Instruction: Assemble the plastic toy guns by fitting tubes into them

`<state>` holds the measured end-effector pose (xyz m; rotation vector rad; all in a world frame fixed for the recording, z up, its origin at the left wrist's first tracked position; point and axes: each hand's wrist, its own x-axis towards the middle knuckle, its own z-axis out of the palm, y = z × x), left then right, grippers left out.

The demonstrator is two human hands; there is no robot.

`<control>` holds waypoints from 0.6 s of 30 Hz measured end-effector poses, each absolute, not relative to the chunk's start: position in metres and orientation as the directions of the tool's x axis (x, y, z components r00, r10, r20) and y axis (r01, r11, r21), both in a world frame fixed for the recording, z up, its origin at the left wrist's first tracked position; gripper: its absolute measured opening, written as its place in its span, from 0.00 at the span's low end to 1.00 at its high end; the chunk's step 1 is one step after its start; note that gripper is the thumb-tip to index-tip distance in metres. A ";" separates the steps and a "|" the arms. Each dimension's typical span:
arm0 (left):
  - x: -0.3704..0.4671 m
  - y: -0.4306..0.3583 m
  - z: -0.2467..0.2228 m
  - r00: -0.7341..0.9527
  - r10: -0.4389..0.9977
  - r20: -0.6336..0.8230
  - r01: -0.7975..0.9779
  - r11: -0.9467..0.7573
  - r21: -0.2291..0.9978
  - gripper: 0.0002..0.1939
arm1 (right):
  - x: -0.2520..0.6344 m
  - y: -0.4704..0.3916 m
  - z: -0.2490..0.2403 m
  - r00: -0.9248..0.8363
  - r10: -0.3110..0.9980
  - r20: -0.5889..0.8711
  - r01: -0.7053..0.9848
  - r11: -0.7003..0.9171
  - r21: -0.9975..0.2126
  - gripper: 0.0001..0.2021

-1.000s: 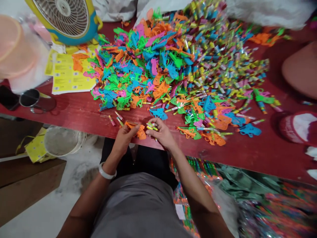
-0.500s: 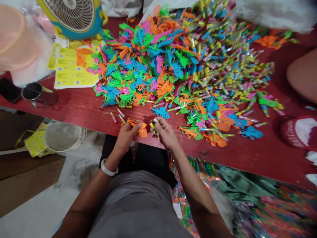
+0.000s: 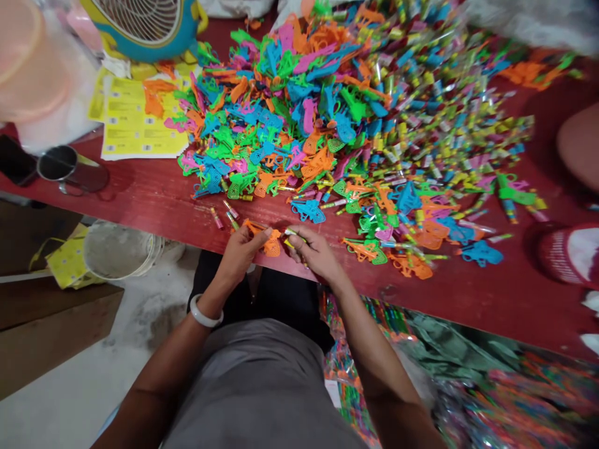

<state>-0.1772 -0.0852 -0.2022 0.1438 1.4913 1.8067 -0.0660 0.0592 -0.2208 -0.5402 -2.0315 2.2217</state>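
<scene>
At the table's front edge my left hand (image 3: 242,251) pinches an orange plastic piece (image 3: 271,243) with a lattice end. Close to its right, my right hand (image 3: 314,251) has its fingers closed on small yellow-labelled tubes (image 3: 296,238); how many is hidden by the fingers. Several loose tubes (image 3: 216,218) lie just beyond my left hand. Past both hands spreads a heap of green, blue, orange and pink plastic pieces (image 3: 276,125), which merges on the right into a pile of small labelled tubes (image 3: 435,118).
A fan (image 3: 150,31) stands at the back left, behind yellow printed sheets (image 3: 135,125). A metal mug (image 3: 70,168) is on the red table (image 3: 150,209). Below its edge is a bucket (image 3: 119,249). A red and white container (image 3: 568,252) sits at the right.
My right hand has turned slightly, and fewer of its tubes show between the fingers. My left hand keeps hold of the orange piece. The whole view has shifted a little.
</scene>
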 end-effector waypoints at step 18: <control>-0.173 -0.085 -0.204 -0.724 0.622 -0.298 -0.394 -0.018 0.919 0.17 | -0.062 0.061 -0.221 -0.932 0.167 -0.322 0.284 -0.214 -0.935 0.20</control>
